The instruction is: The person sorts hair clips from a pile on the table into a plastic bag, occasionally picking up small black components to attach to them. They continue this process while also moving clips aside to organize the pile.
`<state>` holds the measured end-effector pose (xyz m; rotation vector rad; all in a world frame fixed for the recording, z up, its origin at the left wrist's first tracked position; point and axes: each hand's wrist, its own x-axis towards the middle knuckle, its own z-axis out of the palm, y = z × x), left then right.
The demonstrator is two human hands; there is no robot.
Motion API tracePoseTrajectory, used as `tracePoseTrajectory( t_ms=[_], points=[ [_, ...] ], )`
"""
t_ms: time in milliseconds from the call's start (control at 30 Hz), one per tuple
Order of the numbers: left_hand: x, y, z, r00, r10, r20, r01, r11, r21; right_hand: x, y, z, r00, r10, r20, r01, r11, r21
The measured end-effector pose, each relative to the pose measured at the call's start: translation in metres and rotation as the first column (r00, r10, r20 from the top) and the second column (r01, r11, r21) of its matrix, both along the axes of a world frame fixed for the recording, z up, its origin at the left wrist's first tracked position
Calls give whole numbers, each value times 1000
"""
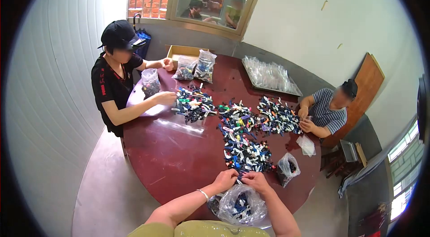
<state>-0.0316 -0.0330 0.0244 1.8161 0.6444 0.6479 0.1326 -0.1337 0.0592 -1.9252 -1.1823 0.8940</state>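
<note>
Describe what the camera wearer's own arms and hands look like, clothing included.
The left grip and right grip are ungloved hands. A thin, pale bracelet circles the left wrist; none shows on the right. Both forearms are uncovered, and part of a yellow-green sleeve shows on the left. Nail details are too small to tell.

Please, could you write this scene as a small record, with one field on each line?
Surface: dark red table with a curved edge
Left hand: fingertips at the pile's near end; bracelet on wrist
Right hand: close beside the left, fingers bent
Held items: too small to tell
Pile: small mixed-colour parts
Nearest container: open plastic bag, dark parts inside
Others present: co-worker in black shirt, picture left; co-worker in striped shirt, picture right
</note>
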Motion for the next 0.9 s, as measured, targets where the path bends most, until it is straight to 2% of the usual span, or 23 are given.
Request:
tracePoseTrajectory(
  t_ms=[67,100,200,233,300,333,367,400,467,567,667,733,767,867,900],
  points=[
    [-1,-3,3,1000,20,-11,-20,999,-48,1,-3,2,996,-76,-47,76,997,-3],
    [0,-2,-2,1000,14,-19,-15,999,-49,-4,-4,12,984,-180,-11,180,984,-16],
    [-9,-1,11,998,-53,-31,41,951,-307,-7,-16,39,960,-279,25,271,948,170],
    [-17,0,29,988,-151,-31,115,855,-506,-14,-22,52,953,-302,-12,297,933,203],
    [-30,3,55,952,-299,-73,213,810,-546,-30,-39,80,937,-339,-89,350,898,265],
    [-34,4,62,924,-370,-91,257,782,-568,-35,-49,89,953,-301,-42,299,905,304],
    [-36,0,58,923,-379,-59,319,843,-434,-39,-60,94,964,-265,5,247,907,340],
    [-40,-3,64,892,-452,6,414,811,-414,-44,-70,98,972,-230,53,195,907,372],
    [-45,-9,83,813,-541,-218,517,841,-158,-54,-85,104,986,-151,77,116,934,339],
    [-57,-18,100,783,-441,-438,531,841,103,-65,-90,100,984,-74,161,32,968,250],
    [-57,-20,99,721,-380,-579,487,873,33,-76,-83,86,948,-18,317,-41,984,176],
    [-60,-25,88,817,-329,-473,417,904,92,-81,-77,77,903,32,429,-112,980,163],
    [-62,-27,83,857,-302,-417,379,918,116,-85,-75,77,824,11,567,-110,984,141],
    [-66,-29,93,887,-265,-379,320,943,90,-82,-70,75,791,-31,611,-86,983,161],
    [-67,-30,97,890,-264,-372,308,949,65,-79,-68,82,823,-10,568,-103,981,167]
  ],
)
